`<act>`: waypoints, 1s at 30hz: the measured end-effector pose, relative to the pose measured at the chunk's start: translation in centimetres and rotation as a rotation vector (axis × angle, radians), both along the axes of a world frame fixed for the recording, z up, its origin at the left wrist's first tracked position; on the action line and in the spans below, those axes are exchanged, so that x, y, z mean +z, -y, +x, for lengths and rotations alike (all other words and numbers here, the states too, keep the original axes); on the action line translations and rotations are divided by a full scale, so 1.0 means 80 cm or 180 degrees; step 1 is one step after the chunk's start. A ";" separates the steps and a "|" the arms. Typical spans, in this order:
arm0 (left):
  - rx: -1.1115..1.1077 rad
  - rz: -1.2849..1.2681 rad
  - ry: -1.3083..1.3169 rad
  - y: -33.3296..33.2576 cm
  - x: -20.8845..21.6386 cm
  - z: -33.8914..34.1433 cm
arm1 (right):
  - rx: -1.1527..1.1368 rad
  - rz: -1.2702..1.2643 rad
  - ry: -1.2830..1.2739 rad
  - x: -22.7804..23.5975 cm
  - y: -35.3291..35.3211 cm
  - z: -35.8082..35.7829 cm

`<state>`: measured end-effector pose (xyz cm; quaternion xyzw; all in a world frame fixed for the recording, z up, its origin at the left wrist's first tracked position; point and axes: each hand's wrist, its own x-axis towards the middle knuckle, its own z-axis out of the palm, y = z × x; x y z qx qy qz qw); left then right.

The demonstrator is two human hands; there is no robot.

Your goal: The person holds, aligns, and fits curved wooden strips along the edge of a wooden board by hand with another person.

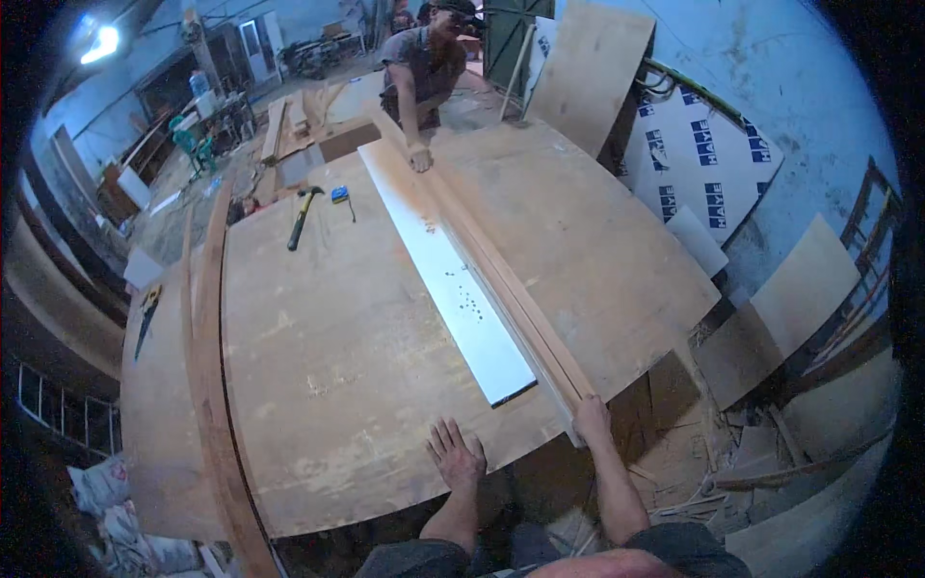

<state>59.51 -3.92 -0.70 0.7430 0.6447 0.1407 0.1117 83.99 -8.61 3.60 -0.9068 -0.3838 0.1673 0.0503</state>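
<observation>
My left hand [457, 456] lies flat on the near edge of the large plywood table [318, 337], fingers spread and holding nothing. With my right hand [592, 421] I grip the near end of a long, narrow wooden plank [515, 294] that runs away from me across the table. A white board [472, 323] with small dark marks on it lies alongside the plank's left side. At the far end, a co-worker [424, 72] leans over and rests a hand near the plank and the white board.
On the table lie a hammer [304, 217], a blue tape measure [339, 195] and a handsaw [147, 318]. A long wooden board [209, 366] spans its left side. Panels [590, 72] lean against the right wall, and wood scraps [674, 501] litter the floor below.
</observation>
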 end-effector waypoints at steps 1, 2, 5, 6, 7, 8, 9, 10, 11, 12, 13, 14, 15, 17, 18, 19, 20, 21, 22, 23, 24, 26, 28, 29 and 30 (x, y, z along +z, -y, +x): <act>-0.0062 0.0047 0.0017 -0.003 0.001 -0.004 | -0.0025 0.0086 -0.0030 -0.002 -0.001 -0.006; -0.0129 0.0099 0.0028 -0.004 0.002 -0.009 | 0.0002 0.0087 -0.0035 -0.001 0.000 -0.007; -0.0092 0.0031 0.0015 -0.001 -0.011 -0.006 | 0.0000 -0.0171 -0.0020 0.003 0.004 -0.005; -0.0076 0.0045 0.0012 -0.002 -0.014 -0.007 | -0.0048 -0.0082 0.0021 0.003 0.005 -0.008; -0.0103 0.0030 0.0058 -0.002 -0.014 -0.005 | -0.0108 -0.0009 0.0063 0.003 0.009 -0.008; -0.0135 0.0018 0.0104 -0.002 -0.013 -0.004 | -0.0111 -0.0009 0.0065 0.001 0.011 -0.006; -0.0144 0.0021 0.0108 -0.003 -0.013 -0.004 | -0.0017 -0.0115 0.0111 -0.002 0.012 -0.002; -0.0133 0.0047 0.0133 -0.005 -0.013 -0.005 | 0.0083 -0.0217 0.0157 -0.001 0.013 -0.002; -0.0126 0.0076 0.0160 -0.005 -0.011 -0.006 | 0.0077 -0.0206 0.0161 0.002 0.016 -0.003; -0.0136 0.0091 0.0166 -0.004 -0.009 -0.006 | 0.0060 -0.0192 0.0154 0.006 0.018 -0.005; -0.0143 0.0095 0.0150 -0.003 -0.008 -0.007 | 0.0039 -0.0158 0.0147 0.009 0.018 -0.008; -0.0150 0.0104 0.0134 -0.002 -0.007 -0.007 | 0.0024 -0.0120 0.0150 0.008 0.021 -0.008; -0.0174 0.0153 0.0141 -0.002 -0.010 -0.008 | 0.0147 -0.0091 0.0201 0.007 0.025 -0.008; -0.0109 0.0147 0.0203 -0.002 -0.018 -0.010 | 0.0249 -0.0008 0.0260 0.007 0.025 -0.009; -0.0141 0.0178 0.0212 -0.001 -0.021 -0.010 | 0.0143 -0.0240 0.0208 0.008 0.026 -0.008; -0.0115 0.0147 0.0267 0.001 -0.021 -0.012 | 0.0072 -0.0474 0.0150 0.010 0.027 -0.008; -0.0087 0.0114 0.0319 0.001 -0.021 -0.012 | 0.0077 -0.0448 0.0153 0.011 0.030 -0.009; -0.0079 0.0137 0.0316 -0.001 -0.022 -0.011 | 0.0209 -0.0440 0.0248 0.013 0.033 -0.011; -0.0086 0.0085 0.0547 -0.003 -0.024 -0.009 | 0.0344 -0.0435 0.0339 0.014 0.035 -0.011; -0.0098 0.0026 0.0762 -0.003 -0.022 -0.010 | 0.0352 -0.0420 0.0317 0.014 0.035 -0.011; -0.0091 0.0036 0.0735 -0.005 -0.021 -0.002 | 0.0126 -0.0314 0.0226 0.015 0.034 -0.008; -0.1213 -0.0890 -0.0028 -0.006 0.006 0.028 | -0.0140 -0.0253 0.0090 -0.002 0.049 0.001; -0.1928 0.0196 0.1983 -0.003 0.028 0.066 | -0.0269 0.0213 0.0081 -0.035 0.057 0.020; -0.2348 0.0119 0.1693 -0.012 0.042 0.083 | -0.0245 0.0213 0.0045 -0.022 0.057 0.012; -0.2761 0.0035 0.1399 -0.021 0.054 0.099 | 0.0053 0.0132 0.0043 0.017 0.053 -0.006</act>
